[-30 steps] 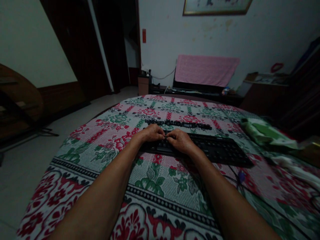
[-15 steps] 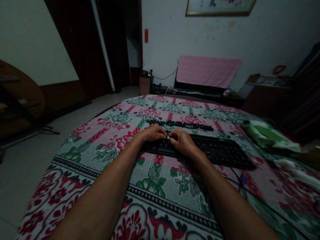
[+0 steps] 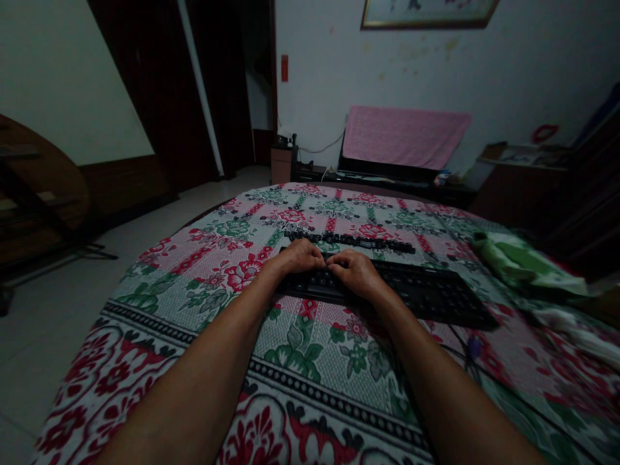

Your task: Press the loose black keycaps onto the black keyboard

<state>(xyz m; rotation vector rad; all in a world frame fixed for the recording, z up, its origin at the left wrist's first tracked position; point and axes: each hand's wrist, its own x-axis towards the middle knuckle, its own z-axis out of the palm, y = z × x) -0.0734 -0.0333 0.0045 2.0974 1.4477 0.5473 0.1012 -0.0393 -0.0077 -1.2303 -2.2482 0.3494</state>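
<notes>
A black keyboard (image 3: 426, 294) lies across a flowered bedspread (image 3: 300, 352). My left hand (image 3: 298, 256) and my right hand (image 3: 356, 272) rest on its left part. Their fingertips meet in a pinch over the keys. The fingers of both hands are curled down and pressed together, and whatever they hold is hidden. Just beyond the keyboard, a row of small dark loose pieces (image 3: 368, 243), seemingly keycaps, lies in a line on the cloth.
A green folded cloth (image 3: 518, 261) lies at the bed's right side. A dark cable (image 3: 465, 352) runs from the keyboard toward me. Past the bed, a pink towel (image 3: 404, 135) covers a screen on a low cabinet. Tiled floor lies to the left.
A small bright speck showed between my fingertips half a second ago and is now hidden. The hands have stayed on the same spot of the keyboard.
</notes>
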